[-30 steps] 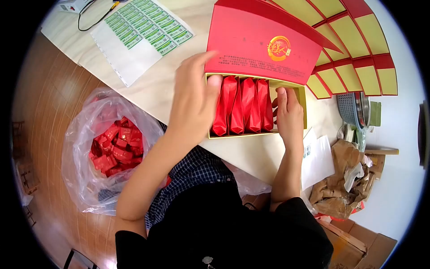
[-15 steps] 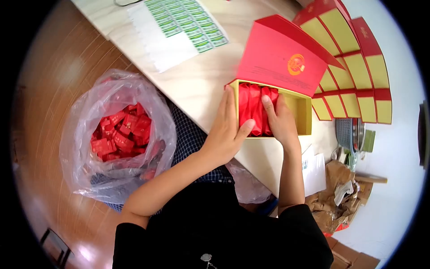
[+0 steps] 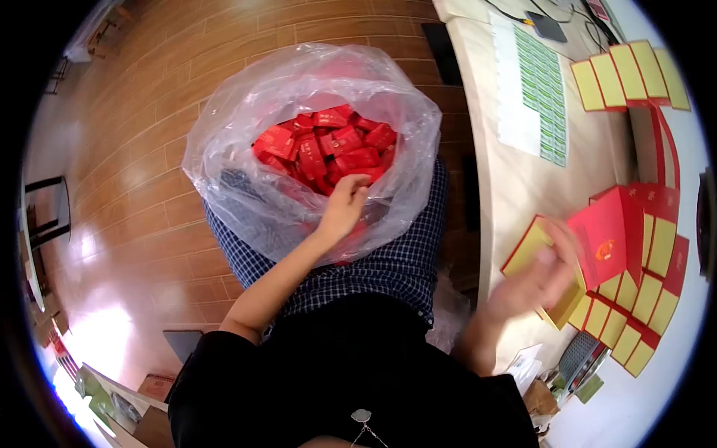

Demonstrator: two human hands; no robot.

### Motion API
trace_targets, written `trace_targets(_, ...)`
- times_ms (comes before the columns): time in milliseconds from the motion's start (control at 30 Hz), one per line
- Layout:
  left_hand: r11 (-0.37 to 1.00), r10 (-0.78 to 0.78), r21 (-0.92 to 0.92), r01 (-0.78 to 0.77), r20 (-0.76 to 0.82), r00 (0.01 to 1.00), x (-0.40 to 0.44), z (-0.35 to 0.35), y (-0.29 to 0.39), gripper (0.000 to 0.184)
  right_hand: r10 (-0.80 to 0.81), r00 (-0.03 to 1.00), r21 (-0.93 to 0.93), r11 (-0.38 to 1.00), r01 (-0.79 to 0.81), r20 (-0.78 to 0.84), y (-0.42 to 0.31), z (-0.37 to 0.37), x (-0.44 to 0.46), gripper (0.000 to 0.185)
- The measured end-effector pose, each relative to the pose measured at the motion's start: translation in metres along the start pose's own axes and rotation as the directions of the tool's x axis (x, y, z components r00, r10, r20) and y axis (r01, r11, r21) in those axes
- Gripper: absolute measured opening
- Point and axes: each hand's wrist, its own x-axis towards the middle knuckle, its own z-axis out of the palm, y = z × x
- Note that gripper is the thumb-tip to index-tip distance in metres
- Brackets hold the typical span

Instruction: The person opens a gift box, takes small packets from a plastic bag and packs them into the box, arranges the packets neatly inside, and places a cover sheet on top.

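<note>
On my lap, a clear plastic bag [image 3: 216, 175] gapes wide, heaped with small red packets [image 3: 310, 155]. My left hand [image 3: 345, 207] is at the near side of the heap, its fingers loosely bent with a gap to the thumb; no packet shows in its grasp. My right hand [image 3: 534, 280] is smeared by motion and passes over the red-and-yellow box [image 3: 523, 246] on the table. The box's red lid [image 3: 601, 235] is raised, with a gold emblem. My right hand hides most of the box's inside.
Sheets of green labels [image 3: 541, 97] lie on the pale table [image 3: 489, 194]. Red-and-yellow boxes [image 3: 650, 302] are stacked along the wall, more at the back [image 3: 627, 75]. A grey basket [image 3: 579, 355] stands near the table's close end, and cables [image 3: 575, 15] at the far end.
My view has swung left toward the bag. My left hand has left the box and moved into the bag's opening. My right hand has come off the red packets and blurs above the box.
</note>
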Motion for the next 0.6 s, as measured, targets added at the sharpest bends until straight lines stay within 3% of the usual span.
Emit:
trace_targets(33,0.997,0.003,0.075,0.001,-0.050,0.999,-0.002,-0.014,-0.033,0.025,0.065,0.987,0.321,0.941,-0.110,0.148,-0.011,0.042,-0.006,0.020)
trace_targets(67,0.997,-0.044,0.060,0.049,-0.086,0.995,-0.008,-0.026,-0.068,0.025,0.128,0.937,0.441,0.856,-0.270,0.326,-0.004,0.086,-0.024,0.017)
trace_targets(133,0.976,-0.217,-0.026,0.215,-0.112,0.970,-0.023,-0.051,-0.101,0.027,0.140,0.695,0.264,0.858,-0.440,0.706,-0.003,0.167,-0.045,0.020)
trace_targets(167,0.974,-0.225,-0.040,0.222,-0.131,0.965,-0.029,-0.056,-0.099,0.027,0.127,0.579,0.159,0.895,-0.417,0.805,0.015,0.211,-0.072,0.026)
trace_targets(233,0.791,-0.497,-0.451,0.413,-0.081,0.864,-0.042,-0.070,-0.090,0.029,0.241,0.425,-0.002,0.872,-0.490,0.872,0.052,0.286,-0.137,0.035)
trace_targets(267,0.764,-0.497,-0.510,0.395,-0.074,0.865,-0.046,-0.072,-0.091,0.030,0.224,0.401,-0.003,0.876,-0.483,0.888,0.066,0.301,-0.164,0.035)
trace_targets(333,0.732,-0.517,-0.552,0.399,-0.069,0.853,-0.047,-0.076,-0.085,0.031,0.151,0.478,-0.102,0.987,-0.126,0.866,0.082,0.325,-0.202,0.044)
trace_targets(367,0.710,-0.518,-0.578,0.401,-0.043,0.855,-0.044,-0.078,-0.083,0.032,0.140,0.468,-0.095,0.988,-0.119,0.873,0.086,0.332,-0.207,0.044)
trace_targets(433,0.688,-0.505,-0.622,0.374,-0.040,0.862,-0.041,-0.079,-0.087,0.034,0.341,0.229,-0.331,0.940,-0.080,0.912,0.100,0.334,-0.206,0.047)
trace_targets(467,0.661,-0.537,-0.634,0.401,-0.027,0.843,-0.039,-0.079,-0.088,0.038,0.286,0.450,-0.249,0.958,-0.140,0.846,0.105,0.329,-0.208,0.039)
trace_targets(500,0.631,-0.568,-0.647,0.428,-0.009,0.823,-0.036,-0.078,-0.086,0.042,0.395,0.369,-0.264,0.896,-0.357,0.841,0.107,0.331,-0.198,0.028)
trace_targets(533,0.621,-0.567,-0.658,0.426,-0.002,0.824,-0.034,-0.077,-0.083,0.042,0.487,0.260,-0.237,0.742,-0.627,0.834,0.111,0.325,-0.189,0.024)
trace_targets(567,0.651,-0.538,-0.644,0.401,-0.020,0.843,-0.032,-0.077,-0.081,0.049,0.543,0.131,-0.203,0.511,-0.836,0.829,0.116,0.317,-0.179,0.020)
trace_targets(600,0.681,-0.508,-0.628,0.377,-0.034,0.861,-0.030,-0.077,-0.078,0.056,0.579,-0.003,-0.200,0.278,-0.939,0.816,0.100,0.300,-0.153,0.016)
